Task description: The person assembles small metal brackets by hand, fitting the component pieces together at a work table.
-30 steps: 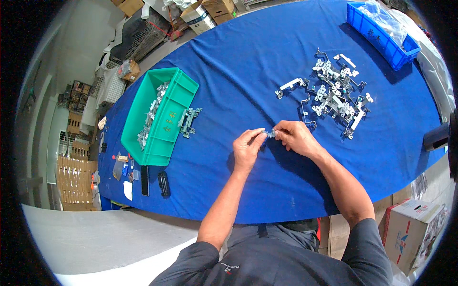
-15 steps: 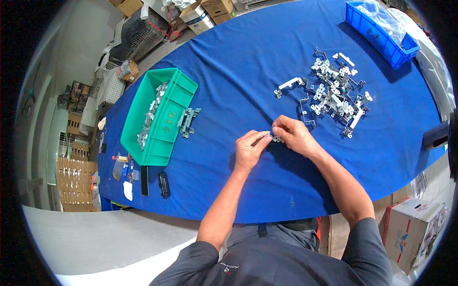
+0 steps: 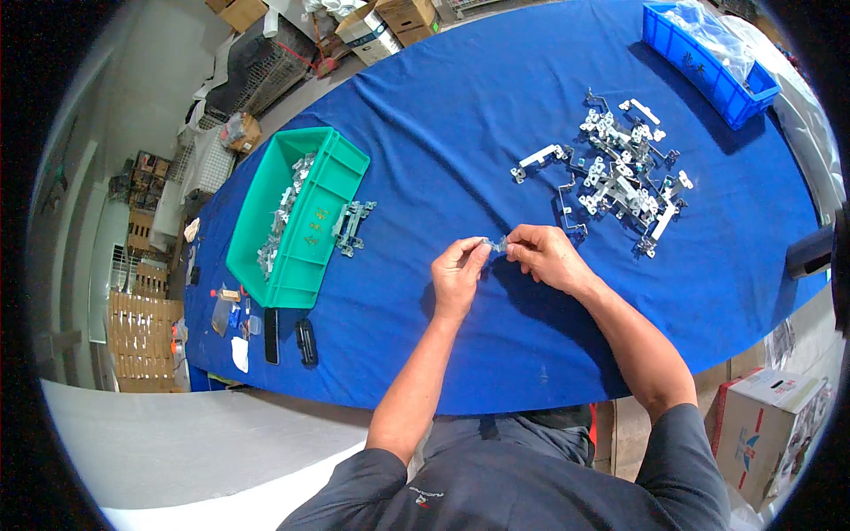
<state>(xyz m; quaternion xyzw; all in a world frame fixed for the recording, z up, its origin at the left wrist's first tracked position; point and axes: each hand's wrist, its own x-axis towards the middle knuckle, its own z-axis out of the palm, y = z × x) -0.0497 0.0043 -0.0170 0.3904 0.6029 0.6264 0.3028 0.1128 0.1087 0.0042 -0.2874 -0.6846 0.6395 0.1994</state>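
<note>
A small metal bracket [image 3: 498, 245] spans the gap between my fingertips above the blue cloth. My left hand [image 3: 458, 273] pinches one end of it, and my right hand [image 3: 547, 254] grips the other; the fingers cover most of its shape. To the far right of my hands lies a loose pile of silvery metal brackets [image 3: 624, 168]. On the left, several similar brackets [image 3: 353, 227] are lined up against a green bin [image 3: 301, 265], which holds more metal parts [image 3: 285, 212].
A blue crate [image 3: 699, 71] with clear plastic bags stands at the far right. Near the left edge lie a phone [image 3: 271, 336], a black tool [image 3: 305, 342] and a white scrap [image 3: 239, 354]. A dark post [image 3: 810, 250] juts in at right. A carton [image 3: 763, 425] sits below the table.
The bracket between my fingers has turned and shows more lengthwise. Both hands have shifted slightly, the left one up and leftward. The pile and bins stay as they were.
</note>
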